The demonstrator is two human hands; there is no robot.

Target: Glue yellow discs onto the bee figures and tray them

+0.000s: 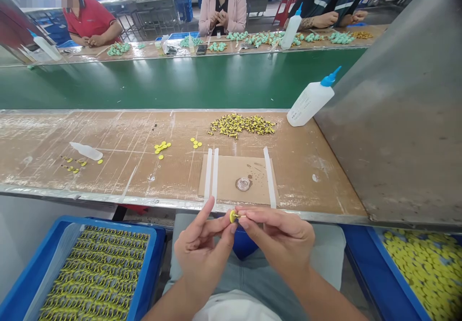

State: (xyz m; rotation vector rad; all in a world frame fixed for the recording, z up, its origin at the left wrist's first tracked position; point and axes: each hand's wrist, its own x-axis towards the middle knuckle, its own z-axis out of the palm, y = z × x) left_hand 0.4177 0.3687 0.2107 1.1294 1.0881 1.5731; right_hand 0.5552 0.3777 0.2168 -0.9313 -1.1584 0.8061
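The left hand (pixel 204 241) and right hand (pixel 283 234) pinch, fingers together, a round yellow disc (pixel 232 216) with a slender stem (seemingly unfinished) by the brown desk's (pixel 180 176) near edge; near-left yellow-and-black rows (pixel 94 268) look done, the far yellow-and-black heap (pixel 241 125) untreated.

Two bare hands (pixel 202 245) (pixel 287 237) holding one stemmed yellow disc (pixel 232 216); three white tape strips (pixel 215 179), three blue-tipped white plastic bottles (pixel 310 103) showing.
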